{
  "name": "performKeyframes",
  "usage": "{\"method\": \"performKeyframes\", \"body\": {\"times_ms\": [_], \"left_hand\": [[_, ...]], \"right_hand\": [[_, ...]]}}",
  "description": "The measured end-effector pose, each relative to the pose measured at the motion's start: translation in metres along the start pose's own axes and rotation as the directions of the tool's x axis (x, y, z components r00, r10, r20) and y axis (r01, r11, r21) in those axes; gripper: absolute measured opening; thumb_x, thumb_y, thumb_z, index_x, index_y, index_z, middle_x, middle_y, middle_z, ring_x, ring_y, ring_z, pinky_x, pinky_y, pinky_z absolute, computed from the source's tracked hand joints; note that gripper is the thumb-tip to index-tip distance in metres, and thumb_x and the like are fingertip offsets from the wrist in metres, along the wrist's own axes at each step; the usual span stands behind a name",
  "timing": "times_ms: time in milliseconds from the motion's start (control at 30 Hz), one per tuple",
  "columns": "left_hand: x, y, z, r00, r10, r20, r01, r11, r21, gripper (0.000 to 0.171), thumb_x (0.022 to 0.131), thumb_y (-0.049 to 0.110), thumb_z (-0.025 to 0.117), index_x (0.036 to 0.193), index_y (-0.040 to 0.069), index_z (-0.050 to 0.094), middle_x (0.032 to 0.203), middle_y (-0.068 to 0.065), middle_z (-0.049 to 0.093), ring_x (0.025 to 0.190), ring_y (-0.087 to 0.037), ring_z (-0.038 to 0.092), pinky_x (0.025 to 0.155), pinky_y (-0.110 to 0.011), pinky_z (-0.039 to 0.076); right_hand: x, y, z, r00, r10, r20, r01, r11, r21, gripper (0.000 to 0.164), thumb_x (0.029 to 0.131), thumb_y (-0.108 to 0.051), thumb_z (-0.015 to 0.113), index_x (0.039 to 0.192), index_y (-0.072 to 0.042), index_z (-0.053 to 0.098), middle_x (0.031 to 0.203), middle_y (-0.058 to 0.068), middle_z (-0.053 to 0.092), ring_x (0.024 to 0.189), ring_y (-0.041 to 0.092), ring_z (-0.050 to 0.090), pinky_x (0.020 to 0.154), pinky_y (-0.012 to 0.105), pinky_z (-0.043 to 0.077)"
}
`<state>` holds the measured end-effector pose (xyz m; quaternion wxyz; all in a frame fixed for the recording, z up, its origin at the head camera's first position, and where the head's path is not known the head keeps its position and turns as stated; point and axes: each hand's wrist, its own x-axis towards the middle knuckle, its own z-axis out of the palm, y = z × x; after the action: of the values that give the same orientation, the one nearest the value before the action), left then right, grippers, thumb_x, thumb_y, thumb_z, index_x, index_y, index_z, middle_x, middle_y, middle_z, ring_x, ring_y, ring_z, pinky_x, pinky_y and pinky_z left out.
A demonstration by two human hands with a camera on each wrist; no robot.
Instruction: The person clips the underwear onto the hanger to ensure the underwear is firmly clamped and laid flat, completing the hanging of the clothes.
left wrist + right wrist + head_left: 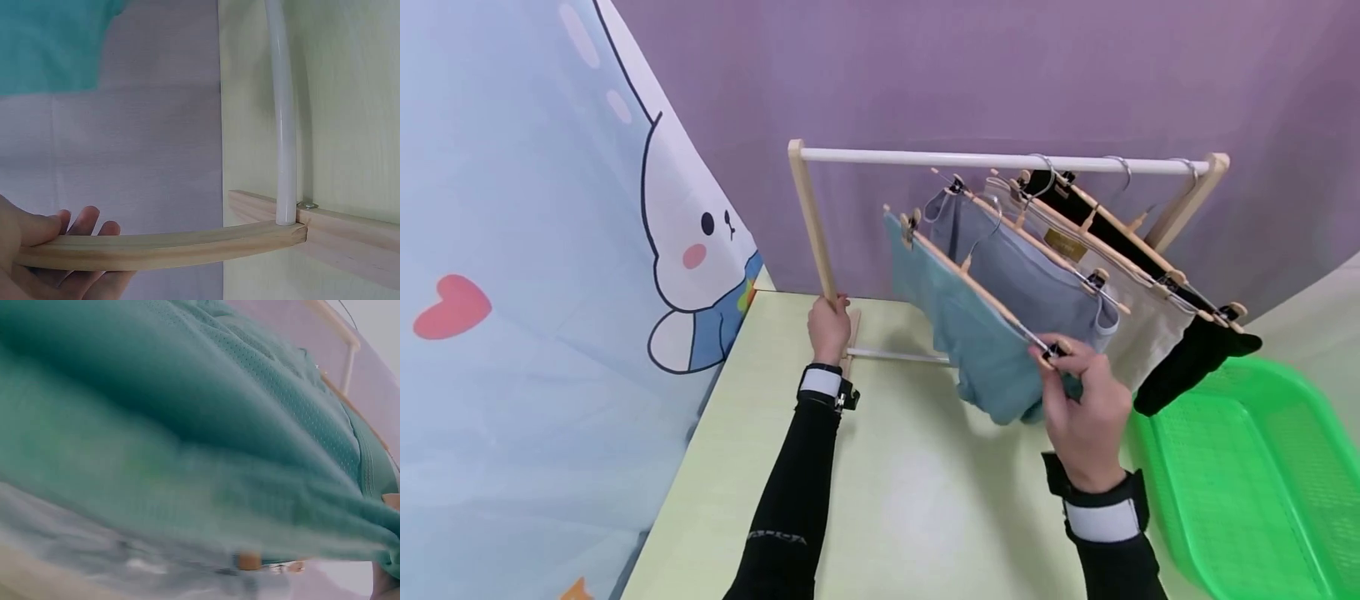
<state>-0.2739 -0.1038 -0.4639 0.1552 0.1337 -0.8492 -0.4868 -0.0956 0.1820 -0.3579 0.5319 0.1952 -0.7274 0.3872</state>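
My left hand (830, 329) grips the left wooden post (812, 221) of a small clothes rack; in the left wrist view its fingers (84, 222) wrap round the wood. With thumb and fingers, my right hand (1090, 417) pinches the near clip end of a wooden clip hanger (973, 285). Teal shorts (955, 304) hang from this hanger, clipped at both ends. The hanger's hook shows below the white rail (917, 157) in the head view. Teal mesh cloth (269, 381) fills most of the right wrist view, partly blurred.
Behind the teal shorts hang grey-blue shorts (1022, 250), a light garment (1123, 321) and a black garment (1195, 350) on clip hangers. A green basket (1225, 467) stands at the right of the pale table (917, 500). A purple backdrop (925, 75) is behind the rack.
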Motion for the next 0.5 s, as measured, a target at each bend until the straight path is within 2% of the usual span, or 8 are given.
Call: {"method": "performKeyframes", "body": {"times_ms": [100,200,300,500], "left_hand": [[0.000,-0.001,0.001,1.000,0.004,-0.001,-0.004,1.000,0.003,0.027,0.105,0.019,0.049,0.114,0.004,0.069,0.105,-0.013,0.074,0.081,-0.030,0.068,0.058,-0.034,0.045],[0.001,-0.002,0.002,1.000,0.009,-0.001,-0.009,1.000,0.009,0.027,0.105,0.019,0.048,0.115,0.004,0.069,0.106,-0.013,0.074,0.082,-0.030,0.069,0.058,-0.034,0.046],[0.000,-0.002,0.002,1.000,0.007,-0.014,-0.006,1.000,0.009,0.027,0.105,0.019,0.049,0.114,0.004,0.069,0.104,-0.013,0.074,0.083,-0.031,0.070,0.059,-0.036,0.048],[0.000,-0.002,0.000,1.000,0.013,-0.020,-0.013,1.000,-0.007,0.025,0.104,0.018,0.051,0.113,0.004,0.069,0.104,-0.014,0.074,0.085,-0.034,0.069,0.066,-0.045,0.052]], "right_hand": [[0.017,-0.002,0.007,1.000,0.023,-0.021,-0.023,1.000,-0.002,0.025,0.088,0.000,0.073,0.081,0.009,0.051,0.093,0.023,0.073,0.074,0.037,0.068,0.077,0.009,0.046],[0.029,-0.002,0.013,0.998,0.057,-0.017,-0.057,0.998,-0.026,0.021,0.084,0.008,0.073,0.083,0.008,0.052,0.096,0.022,0.073,0.077,0.036,0.070,0.081,0.011,0.047],[0.036,-0.001,0.020,0.997,0.082,0.005,-0.082,0.996,-0.042,0.019,0.086,0.005,0.072,0.084,0.007,0.053,0.098,0.020,0.072,0.083,0.036,0.071,0.089,0.011,0.047],[0.039,0.004,0.033,0.992,0.113,0.064,-0.110,0.993,-0.050,0.019,0.092,-0.003,0.068,0.087,0.007,0.052,0.100,0.020,0.071,0.088,0.032,0.071,0.089,0.013,0.047]]}}
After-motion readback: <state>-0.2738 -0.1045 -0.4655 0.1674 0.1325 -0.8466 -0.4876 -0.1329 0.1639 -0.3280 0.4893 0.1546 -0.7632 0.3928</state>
